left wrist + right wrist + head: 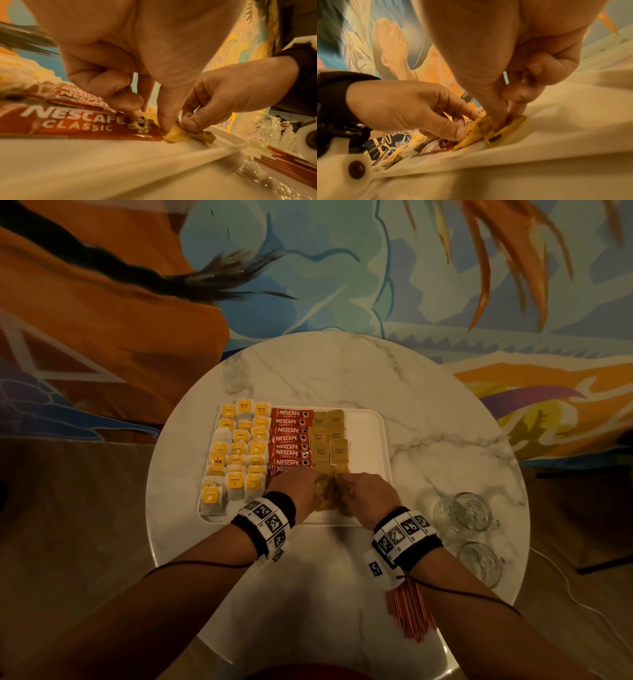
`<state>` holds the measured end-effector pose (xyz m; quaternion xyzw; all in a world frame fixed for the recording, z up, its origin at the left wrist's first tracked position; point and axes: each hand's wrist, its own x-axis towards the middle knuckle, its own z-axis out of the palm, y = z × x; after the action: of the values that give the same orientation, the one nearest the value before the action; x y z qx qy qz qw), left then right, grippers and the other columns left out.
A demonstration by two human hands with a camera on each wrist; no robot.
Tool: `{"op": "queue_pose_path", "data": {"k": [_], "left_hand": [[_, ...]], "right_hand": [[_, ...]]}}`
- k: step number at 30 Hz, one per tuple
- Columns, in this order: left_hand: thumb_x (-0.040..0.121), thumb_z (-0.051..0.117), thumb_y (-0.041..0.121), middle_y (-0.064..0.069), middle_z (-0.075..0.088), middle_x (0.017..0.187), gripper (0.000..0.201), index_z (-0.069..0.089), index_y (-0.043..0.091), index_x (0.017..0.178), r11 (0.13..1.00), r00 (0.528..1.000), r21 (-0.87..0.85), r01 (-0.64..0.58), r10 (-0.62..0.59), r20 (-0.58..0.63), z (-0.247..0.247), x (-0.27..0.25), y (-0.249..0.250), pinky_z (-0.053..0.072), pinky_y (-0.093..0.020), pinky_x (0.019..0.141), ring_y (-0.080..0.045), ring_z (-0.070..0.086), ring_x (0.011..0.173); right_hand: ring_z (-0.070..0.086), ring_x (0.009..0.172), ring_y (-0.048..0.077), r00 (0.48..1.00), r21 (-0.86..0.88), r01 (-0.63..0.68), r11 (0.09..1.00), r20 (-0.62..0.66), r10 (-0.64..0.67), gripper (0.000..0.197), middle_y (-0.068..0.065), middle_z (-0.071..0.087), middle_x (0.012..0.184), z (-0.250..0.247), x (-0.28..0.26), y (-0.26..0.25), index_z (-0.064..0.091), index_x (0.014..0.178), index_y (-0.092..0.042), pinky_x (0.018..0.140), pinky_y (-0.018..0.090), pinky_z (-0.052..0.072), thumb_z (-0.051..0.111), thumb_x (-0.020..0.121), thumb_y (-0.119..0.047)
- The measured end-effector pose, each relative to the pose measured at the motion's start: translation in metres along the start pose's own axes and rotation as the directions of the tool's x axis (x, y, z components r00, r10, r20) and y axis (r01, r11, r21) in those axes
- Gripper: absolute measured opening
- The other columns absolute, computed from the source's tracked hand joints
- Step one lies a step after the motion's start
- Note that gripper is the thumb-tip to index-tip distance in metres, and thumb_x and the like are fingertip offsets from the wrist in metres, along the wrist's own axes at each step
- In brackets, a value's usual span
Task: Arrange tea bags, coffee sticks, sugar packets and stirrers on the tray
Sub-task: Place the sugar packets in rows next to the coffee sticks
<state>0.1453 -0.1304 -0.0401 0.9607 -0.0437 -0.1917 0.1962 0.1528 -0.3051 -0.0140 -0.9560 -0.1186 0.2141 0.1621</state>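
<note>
A white tray (373,440) lies on the round marble table (342,364). Yellow-tagged tea bags (236,455) fill its left part, red Nescafe coffee sticks (289,440) its middle, brown sugar packets (330,436) stand in two columns beside them. At the tray's near edge my left hand (296,486) and right hand (368,491) meet, each pinching brown sugar packets (176,133) between thumb and fingers. The right wrist view shows the same packets (489,129) pressed down on the tray. A bundle of red stirrers (409,611) lies on the table under my right forearm.
Two clear glass mugs (462,510) lie on their sides at the table's right, one nearer mug (481,563) below the other. The tray's right third (366,460) is bare white. A painted mural covers the wall behind the table.
</note>
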Motion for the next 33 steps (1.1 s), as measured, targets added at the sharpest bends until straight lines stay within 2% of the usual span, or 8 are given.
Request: {"op": "queue_pose_path", "data": {"k": [5, 9, 14, 18, 26, 28, 31, 33], "left_hand": [[0.089, 0.068, 0.035, 0.002, 0.064, 0.123, 0.044, 0.058, 0.028, 0.132, 1.0, 1.0, -0.021, -0.008, 0.008, -0.014, 0.003, -0.001, -0.003, 0.053, -0.04, 0.096, -0.021, 0.062, 0.109], [0.088, 0.069, 0.03, 0.003, 0.066, 0.121, 0.044, 0.059, 0.032, 0.131, 0.999, 1.0, -0.052, -0.017, 0.016, -0.023, 0.003, -0.001, -0.004, 0.054, -0.04, 0.096, -0.021, 0.063, 0.108], [0.088, 0.07, 0.03, 0.005, 0.064, 0.125, 0.047, 0.057, 0.034, 0.132, 0.998, 0.999, -0.067, -0.013, 0.011, -0.031, 0.004, -0.003, -0.005, 0.053, -0.04, 0.097, -0.021, 0.062, 0.111], [0.087, 0.07, 0.032, 0.007, 0.065, 0.123, 0.044, 0.059, 0.035, 0.129, 0.997, 1.0, -0.076, -0.002, 0.001, -0.018, 0.003, -0.003, -0.003, 0.054, -0.039, 0.096, -0.019, 0.062, 0.111], [0.09, 0.069, 0.029, 0.002, 0.062, 0.127, 0.047, 0.057, 0.027, 0.135, 0.999, 1.0, -0.048, 0.013, -0.014, -0.021, 0.001, -0.006, 0.0, 0.051, -0.037, 0.1, -0.021, 0.06, 0.114], [0.09, 0.069, 0.029, 0.002, 0.063, 0.121, 0.041, 0.059, 0.024, 0.129, 0.999, 1.0, -0.051, 0.019, -0.02, -0.023, -0.001, -0.008, 0.002, 0.052, -0.035, 0.096, -0.02, 0.062, 0.107], [0.088, 0.071, 0.027, 0.002, 0.063, 0.098, 0.022, 0.056, 0.021, 0.102, 0.996, 0.998, -0.075, 0.042, -0.044, -0.036, -0.006, -0.013, 0.005, 0.053, -0.029, 0.08, -0.016, 0.061, 0.086], [0.086, 0.073, 0.028, 0.004, 0.059, 0.091, 0.025, 0.051, 0.022, 0.097, 0.995, 0.997, -0.08, 0.051, -0.055, -0.05, -0.008, -0.015, 0.006, 0.053, -0.03, 0.078, -0.015, 0.059, 0.081]], "right_hand": [[0.065, 0.096, 0.024, 0.994, 0.041, -0.096, 0.995, -0.048, 0.098, 0.026, 0.004, 0.07, 0.111, 0.002, 0.001, -0.002, 0.066, 0.12, -0.02, 0.072, 0.025, 0.042, 0.053, 0.098, -0.023], [0.065, 0.104, 0.025, 0.989, 0.106, -0.111, 0.988, -0.084, 0.12, 0.03, 0.003, 0.069, 0.116, -0.001, -0.003, -0.003, 0.062, 0.126, -0.023, 0.076, 0.025, 0.042, 0.052, 0.098, -0.019], [0.066, 0.098, 0.023, 0.985, 0.174, -0.132, 0.976, -0.088, 0.149, 0.031, -0.001, 0.072, 0.108, -0.002, -0.005, 0.001, 0.062, 0.122, -0.029, 0.077, 0.029, 0.051, 0.055, 0.093, -0.021], [0.066, 0.088, 0.019, 0.971, 0.21, -0.188, 0.959, -0.107, 0.214, 0.019, -0.004, 0.073, 0.095, 0.002, -0.003, 0.005, 0.063, 0.11, -0.032, 0.076, 0.034, 0.056, 0.056, 0.093, -0.028], [0.065, 0.09, 0.021, 0.973, 0.178, -0.189, 0.966, -0.095, 0.208, 0.012, -0.002, 0.071, 0.098, 0.007, 0.003, 0.002, 0.065, 0.101, -0.028, 0.079, 0.036, 0.057, 0.057, 0.092, -0.029], [0.065, 0.09, 0.021, 0.974, 0.17, -0.188, 0.967, -0.097, 0.206, 0.012, -0.003, 0.07, 0.098, 0.007, 0.004, 0.002, 0.065, 0.1, -0.027, 0.078, 0.035, 0.056, 0.057, 0.092, -0.029], [0.065, 0.089, 0.02, 0.971, 0.185, -0.198, 0.963, -0.099, 0.219, 0.008, -0.005, 0.069, 0.095, 0.005, 0.003, 0.003, 0.063, 0.096, -0.031, 0.078, 0.037, 0.057, 0.058, 0.09, -0.032], [0.066, 0.089, 0.02, 0.968, 0.203, -0.208, 0.957, -0.1, 0.232, 0.01, -0.005, 0.07, 0.094, 0.004, 0.002, 0.005, 0.063, 0.096, -0.032, 0.08, 0.038, 0.057, 0.06, 0.088, -0.038]]}}
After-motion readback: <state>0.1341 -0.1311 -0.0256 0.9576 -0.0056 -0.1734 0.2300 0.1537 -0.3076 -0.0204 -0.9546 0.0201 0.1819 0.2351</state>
